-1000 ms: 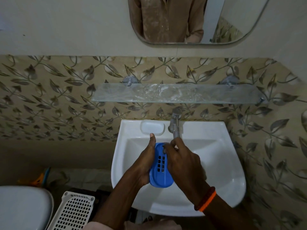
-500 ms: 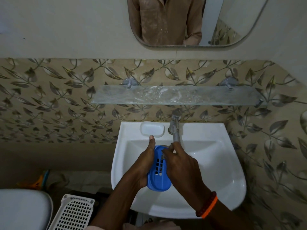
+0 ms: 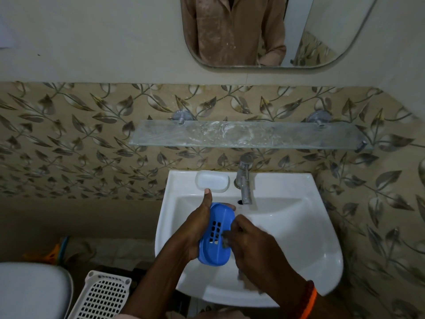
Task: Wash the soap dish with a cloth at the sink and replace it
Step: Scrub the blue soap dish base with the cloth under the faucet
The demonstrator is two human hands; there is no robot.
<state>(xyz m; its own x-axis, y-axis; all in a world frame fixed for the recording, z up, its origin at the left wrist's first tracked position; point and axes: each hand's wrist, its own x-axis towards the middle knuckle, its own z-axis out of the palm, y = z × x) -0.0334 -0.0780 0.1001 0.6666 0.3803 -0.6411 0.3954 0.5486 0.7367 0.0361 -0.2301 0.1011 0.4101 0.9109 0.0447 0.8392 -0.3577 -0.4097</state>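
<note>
My left hand (image 3: 195, 229) grips a blue soap dish (image 3: 215, 236) with a grid of drain holes, holding it tilted on its long edge over the white sink (image 3: 287, 226). My right hand (image 3: 255, 247) presses a small grey cloth (image 3: 225, 239) against the dish's right side; most of the cloth is hidden under the fingers. A white moulded soap recess (image 3: 212, 180) sits on the sink's back ledge, just beyond my left thumb.
A metal tap (image 3: 245, 180) stands at the sink's back, right of the recess; no water is seen running. A glass shelf (image 3: 248, 134) hangs above it, a mirror (image 3: 264, 31) higher. A white perforated basket (image 3: 103, 295) and a toilet lid (image 3: 32, 291) lie at lower left.
My right hand has slid from the dish's top end near the tap down to its middle, rubbing with the cloth. The left hand keeps the dish in nearly the same place.
</note>
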